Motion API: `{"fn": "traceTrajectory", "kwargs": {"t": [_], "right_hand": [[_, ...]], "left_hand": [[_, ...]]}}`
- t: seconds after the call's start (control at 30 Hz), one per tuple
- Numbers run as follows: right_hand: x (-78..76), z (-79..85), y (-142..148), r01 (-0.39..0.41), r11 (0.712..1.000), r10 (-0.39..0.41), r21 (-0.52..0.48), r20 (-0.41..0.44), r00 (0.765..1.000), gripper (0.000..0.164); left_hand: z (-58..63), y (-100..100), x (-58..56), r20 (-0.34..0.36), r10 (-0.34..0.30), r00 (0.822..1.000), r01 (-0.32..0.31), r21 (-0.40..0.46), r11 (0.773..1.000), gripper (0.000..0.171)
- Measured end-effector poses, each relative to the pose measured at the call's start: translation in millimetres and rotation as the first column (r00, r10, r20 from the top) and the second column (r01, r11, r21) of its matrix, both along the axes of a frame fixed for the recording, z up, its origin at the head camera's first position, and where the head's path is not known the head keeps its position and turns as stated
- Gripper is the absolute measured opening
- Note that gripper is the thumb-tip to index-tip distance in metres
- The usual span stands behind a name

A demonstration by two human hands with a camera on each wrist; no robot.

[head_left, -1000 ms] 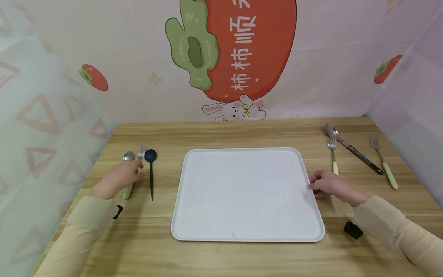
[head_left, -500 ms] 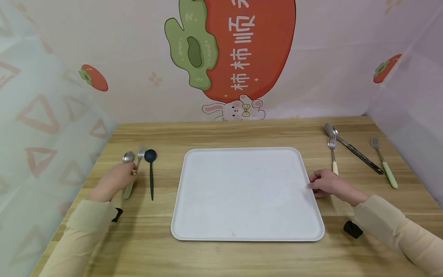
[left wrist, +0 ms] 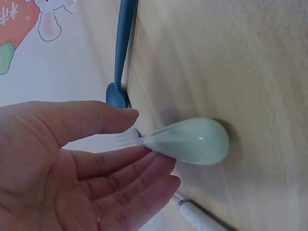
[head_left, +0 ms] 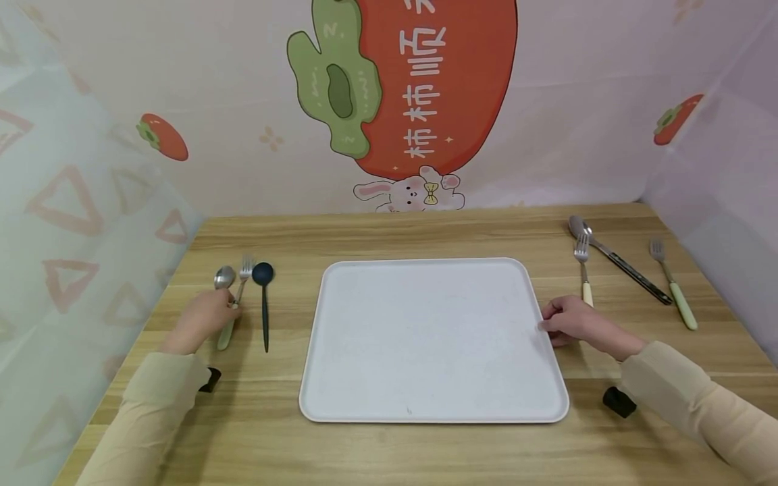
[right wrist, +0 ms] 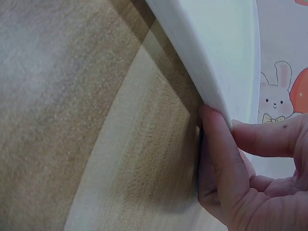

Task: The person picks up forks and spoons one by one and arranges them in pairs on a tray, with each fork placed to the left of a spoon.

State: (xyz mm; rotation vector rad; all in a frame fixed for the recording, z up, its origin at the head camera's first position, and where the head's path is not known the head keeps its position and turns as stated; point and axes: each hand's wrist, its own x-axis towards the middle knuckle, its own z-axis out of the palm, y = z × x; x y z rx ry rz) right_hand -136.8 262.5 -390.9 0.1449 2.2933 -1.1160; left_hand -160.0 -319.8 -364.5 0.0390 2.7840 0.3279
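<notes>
In the head view my left hand [head_left: 200, 320] is at a fork [head_left: 227, 334] with a pale green handle. The left wrist view shows the fingers touching one side of that handle [left wrist: 197, 141], the thumb apart on the other. Left of the fork lies a metal spoon [head_left: 224, 277], its handle mostly hidden by the hand. A black spoon [head_left: 264, 307] lies just to the right. My right hand [head_left: 571, 320] pinches the right rim of a white tray [head_left: 434, 341]; in the right wrist view, thumb and index finger meet at the tray edge [right wrist: 199, 67].
On the right of the wooden table [head_left: 413, 455] lie a cream-handled fork [head_left: 585, 273], a large spoon with a dark handle [head_left: 629, 270] and a green-handled fork [head_left: 675, 287]. A printed cloth wall [head_left: 231, 169] stands behind the table.
My left hand's fingers have drawn in from over the fork toward its handle, uncovering more of the fork and spoon. The right hand and tray stay put.
</notes>
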Motion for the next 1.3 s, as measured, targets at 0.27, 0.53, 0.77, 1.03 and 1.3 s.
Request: {"fn": "traceTrajectory", "kwargs": {"t": [0.27, 0.53, 0.77, 1.03, 1.3], "right_hand": [[0.4, -0.4, 0, -0.002, 1.000, 0.002, 0.004, -0.004, 1.000, 0.018], [0.7, -1.4, 0, -0.003, 1.000, 0.003, 0.002, -0.011, 1.000, 0.019], [1.0, -1.1, 1, -0.009, 1.000, 0.009, 0.003, -0.022, 1.000, 0.019], [0.9, -1.3, 0, -0.003, 1.000, 0.003, -0.006, -0.020, 1.000, 0.019], [1.8, -1.7, 0, 0.015, 0.999, -0.016, -0.030, -0.015, 1.000, 0.017]], "left_hand": [[-3.9, -1, -3.5, 0.087, 0.081, 0.993, -0.086, 0.059, 0.995, 0.040], [-9.6, -4, -5.2, 0.093, 0.113, 0.989, -0.122, 0.101, 0.987, 0.034], [-10.2, -5, -5.5, 0.116, 0.123, 0.986, -0.142, 0.172, 0.975, 0.021], [-7.6, -4, -3.9, 0.150, 0.137, 0.979, -0.168, 0.218, 0.962, 0.032], [-3.6, 8, 1.3, 0.148, 0.138, 0.979, -0.170, 0.239, 0.956, 0.034]]}}
